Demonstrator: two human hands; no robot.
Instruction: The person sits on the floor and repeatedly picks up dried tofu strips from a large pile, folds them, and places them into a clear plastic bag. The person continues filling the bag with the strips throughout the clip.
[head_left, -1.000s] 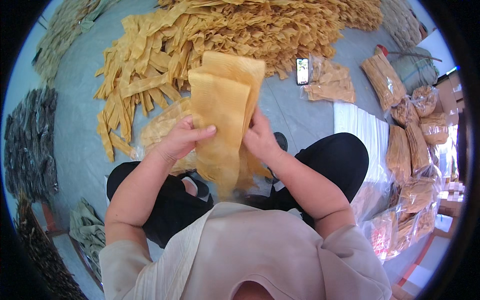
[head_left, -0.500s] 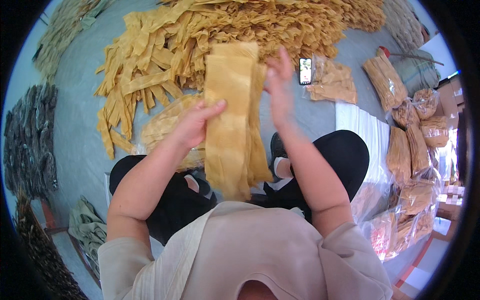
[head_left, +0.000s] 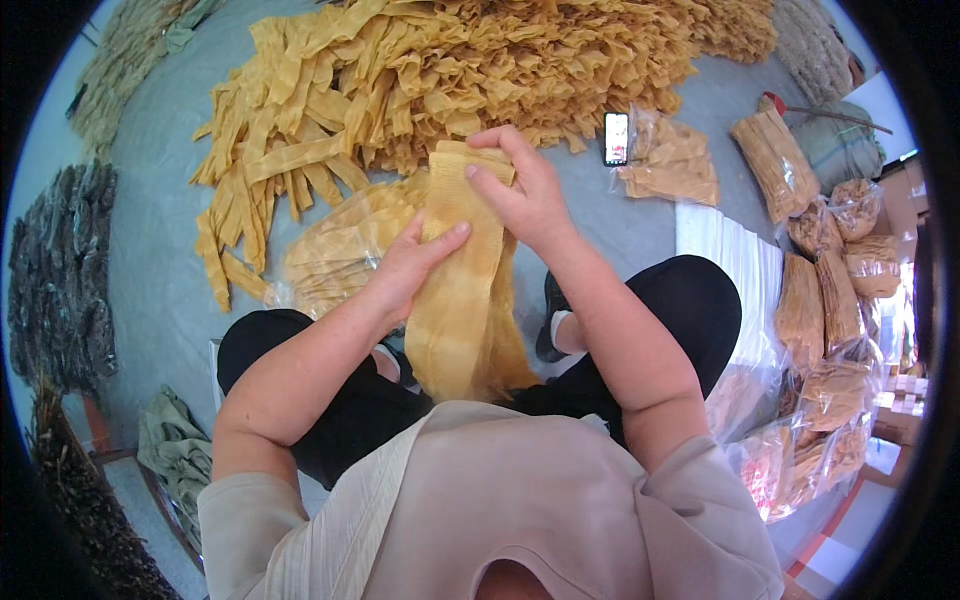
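Observation:
A stack of long, flat, golden-yellow strips (head_left: 465, 265) hangs between my hands in front of my lap. My left hand (head_left: 415, 262) grips its left edge about midway up, thumb lying across the front. Near the top end, my right hand (head_left: 520, 190) is closed on the right edge, its thumb on the face and its fingers curled over the upper corner. The lower ends fan out close to my shirt. Just beyond the left hand lies a clear plastic bag (head_left: 335, 255) with similar yellow strips in it. The backs of both grips are hidden.
A large heap of yellow strips (head_left: 480, 70) spreads across the far floor. A phone (head_left: 616, 138) stands by a bagged bundle (head_left: 672, 165). White plastic sheets (head_left: 725, 270) and several packed bundles (head_left: 800, 310) lie to the right; dark bundles (head_left: 62, 275) are at the left.
My right hand has come in from the right and closed on the stack's upper end. The stack's top has dropped lower and narrowed; my left hand keeps its grip.

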